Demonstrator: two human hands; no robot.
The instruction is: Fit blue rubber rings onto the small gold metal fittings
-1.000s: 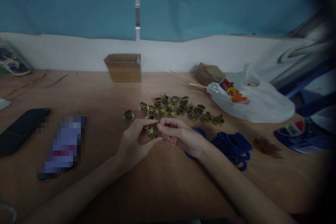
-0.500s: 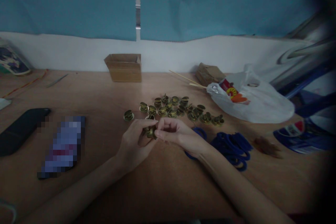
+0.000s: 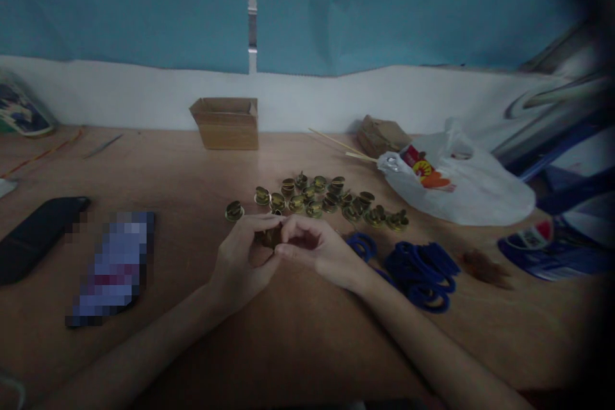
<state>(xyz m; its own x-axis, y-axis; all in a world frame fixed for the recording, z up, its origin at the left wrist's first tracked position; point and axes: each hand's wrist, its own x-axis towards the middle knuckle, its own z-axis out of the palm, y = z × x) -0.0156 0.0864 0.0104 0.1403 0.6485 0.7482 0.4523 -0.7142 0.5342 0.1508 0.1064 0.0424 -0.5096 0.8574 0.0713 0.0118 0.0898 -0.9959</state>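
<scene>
A small brass-coloured metal piece (image 3: 270,237) is pinched between my two hands, partly covered by the fingers. My left hand (image 3: 243,256) grips it from the left, thumb below and fingers above. From the right, the fingertips of my right hand (image 3: 314,250) close on its edge. Just beyond the hands, several similar brass pieces (image 3: 313,208) with round bases stand grouped on the wooden table (image 3: 298,346). One brass piece (image 3: 234,210) sits apart on the left. Right of my right hand lie several blue rings (image 3: 423,272).
An open cardboard box (image 3: 229,125) stands against the wall. To the right are a white plastic bag (image 3: 475,186), a crumpled brown package (image 3: 383,134), thin sticks and a blue wrapper (image 3: 552,246). On the left lie a dark phone (image 3: 41,237) and a pixelated screen device (image 3: 113,269).
My right hand has shifted slightly left and closer to my left hand. The brass piece between them has turned and is more covered by the fingers.
</scene>
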